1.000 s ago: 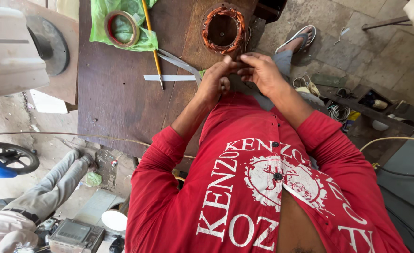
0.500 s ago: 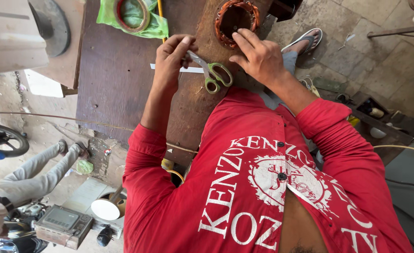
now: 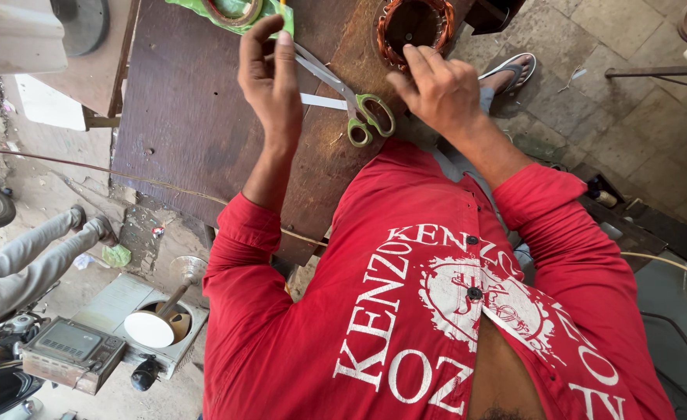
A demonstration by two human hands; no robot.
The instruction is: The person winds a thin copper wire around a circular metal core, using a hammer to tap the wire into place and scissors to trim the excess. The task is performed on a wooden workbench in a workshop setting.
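Copper coil (image 3: 415, 27) is sitting at twelve o'clock; your right hand (image 3: 437, 89) is hovering open beneath it, your left hand (image 3: 269, 78) loosely open, scissors (image 3: 351, 97) between.

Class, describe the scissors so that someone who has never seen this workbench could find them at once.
Start at the dark wooden board. Between the left hand and right hand lie the scissors, beside a pale flat strip. Their green loop handles set them apart from the copper-wound ring behind.
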